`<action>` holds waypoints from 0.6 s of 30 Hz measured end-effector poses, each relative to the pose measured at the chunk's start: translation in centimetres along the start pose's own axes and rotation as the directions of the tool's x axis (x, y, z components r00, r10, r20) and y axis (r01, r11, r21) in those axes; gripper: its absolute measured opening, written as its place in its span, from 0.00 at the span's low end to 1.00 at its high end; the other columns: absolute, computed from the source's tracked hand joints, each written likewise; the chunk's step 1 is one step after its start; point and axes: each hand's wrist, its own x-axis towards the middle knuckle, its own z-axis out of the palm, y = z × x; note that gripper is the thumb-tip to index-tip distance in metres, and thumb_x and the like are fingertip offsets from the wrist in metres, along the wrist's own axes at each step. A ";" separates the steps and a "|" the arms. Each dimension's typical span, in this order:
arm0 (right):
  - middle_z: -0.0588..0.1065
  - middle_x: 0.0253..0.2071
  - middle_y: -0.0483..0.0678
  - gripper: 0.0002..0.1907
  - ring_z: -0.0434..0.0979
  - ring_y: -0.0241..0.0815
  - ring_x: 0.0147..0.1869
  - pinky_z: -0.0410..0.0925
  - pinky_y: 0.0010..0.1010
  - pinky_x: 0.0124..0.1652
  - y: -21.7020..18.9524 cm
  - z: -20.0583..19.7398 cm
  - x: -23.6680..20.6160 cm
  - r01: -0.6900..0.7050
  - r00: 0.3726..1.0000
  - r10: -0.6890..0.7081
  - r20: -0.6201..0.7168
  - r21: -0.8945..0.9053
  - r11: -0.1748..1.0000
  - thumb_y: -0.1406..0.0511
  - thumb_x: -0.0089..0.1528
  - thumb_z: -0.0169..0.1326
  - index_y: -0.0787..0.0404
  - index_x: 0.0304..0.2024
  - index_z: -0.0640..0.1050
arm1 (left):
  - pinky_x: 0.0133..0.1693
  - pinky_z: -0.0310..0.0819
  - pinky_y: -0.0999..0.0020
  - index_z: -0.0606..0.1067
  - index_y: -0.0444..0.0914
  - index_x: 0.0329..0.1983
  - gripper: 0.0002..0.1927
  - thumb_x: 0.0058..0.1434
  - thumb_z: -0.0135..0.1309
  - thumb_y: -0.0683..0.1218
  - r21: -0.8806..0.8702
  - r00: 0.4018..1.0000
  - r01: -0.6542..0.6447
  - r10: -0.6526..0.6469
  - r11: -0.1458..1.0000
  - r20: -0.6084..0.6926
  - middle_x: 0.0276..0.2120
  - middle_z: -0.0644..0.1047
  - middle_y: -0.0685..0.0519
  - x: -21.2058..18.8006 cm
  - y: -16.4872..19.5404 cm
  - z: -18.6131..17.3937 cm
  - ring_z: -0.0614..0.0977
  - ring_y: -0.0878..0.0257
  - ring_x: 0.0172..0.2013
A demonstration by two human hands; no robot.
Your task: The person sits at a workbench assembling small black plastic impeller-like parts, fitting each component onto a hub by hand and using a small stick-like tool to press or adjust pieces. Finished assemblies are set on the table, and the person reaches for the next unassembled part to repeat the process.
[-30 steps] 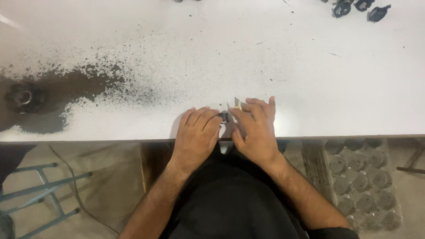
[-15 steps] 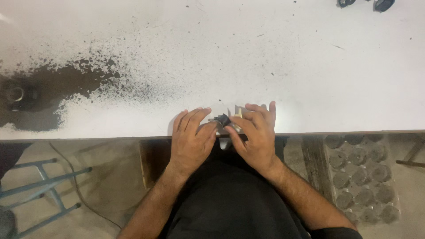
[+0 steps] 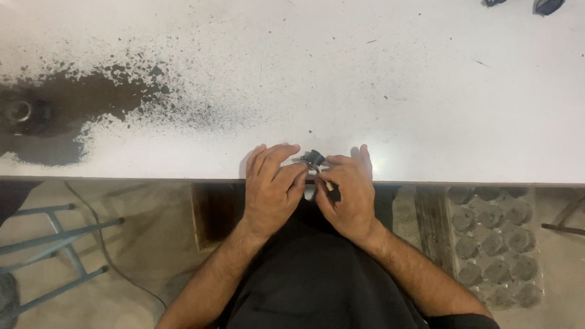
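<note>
Tray on the floor: a tray of round grey parts [image 3: 495, 244] sits below the surface's near edge, off to the right.
Stool: blue metal legs [image 3: 55, 237] down at the near left, also on the floor.
Left hand: left hand [image 3: 272, 187] is right at the near edge of the white surface [image 3: 396, 91], fingers curled in and touching the small part.
Right hand: right hand [image 3: 347, 192] is just beside it, fingers closed around the same piece from the other side.
The part: small black part [image 3: 314, 159] with a thin metal bit sticking out, pinched between both hands, just over the near edge around the middle.
Mess: big dark powder stain [image 3: 79, 106] spreads over the left side of the surface, with a round dark object [image 3: 21, 113] sitting in it near the left edge.
Far edge: a couple of dark pieces [image 3: 547, 6] at the far right corner, cut off by the frame so can't really tell what they are.
</note>
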 end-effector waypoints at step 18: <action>0.76 0.39 0.48 0.17 0.80 0.51 0.58 0.52 0.66 0.74 0.8 0.7 -0.3 0.009 1.000 -0.009 -0.004 0.055 0.998 0.77 0.56 0.65 0.60 0.43 0.74 | 0.68 0.58 0.46 0.81 0.42 0.42 0.06 0.63 0.66 0.44 0.050 0.996 -0.049 0.053 0.998 -0.067 0.57 0.75 0.53 0.2 -0.6 1.0 0.74 0.55 0.63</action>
